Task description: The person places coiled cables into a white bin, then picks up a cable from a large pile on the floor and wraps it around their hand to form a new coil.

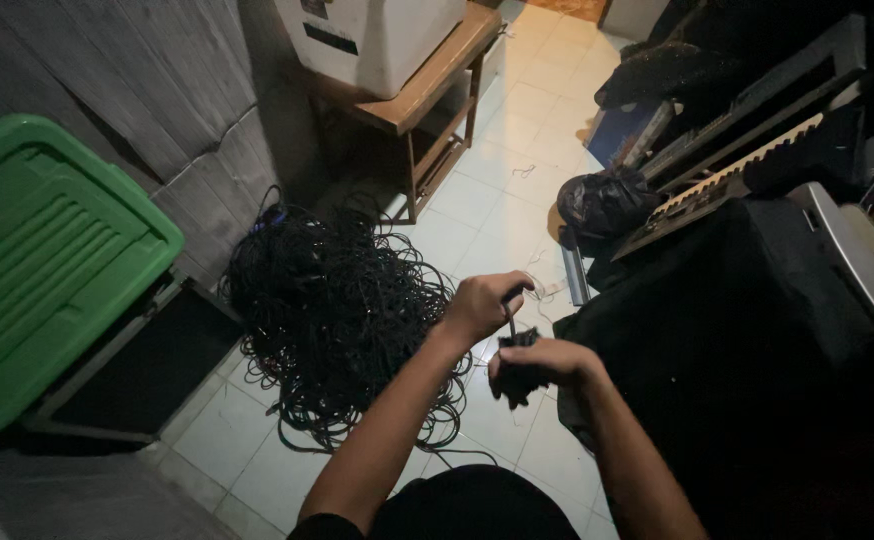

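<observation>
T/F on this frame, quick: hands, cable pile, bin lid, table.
1. Both hands grip a small black cable bundle. True: the left hand pinches a strand above it, the right hand wraps it.
2. The big tangled cable pile sits on the wooden table. False: it lies on the tiled floor.
3. The bin lid at left is red. False: green.
4. A white box rests on the wooden table. True.
</observation>
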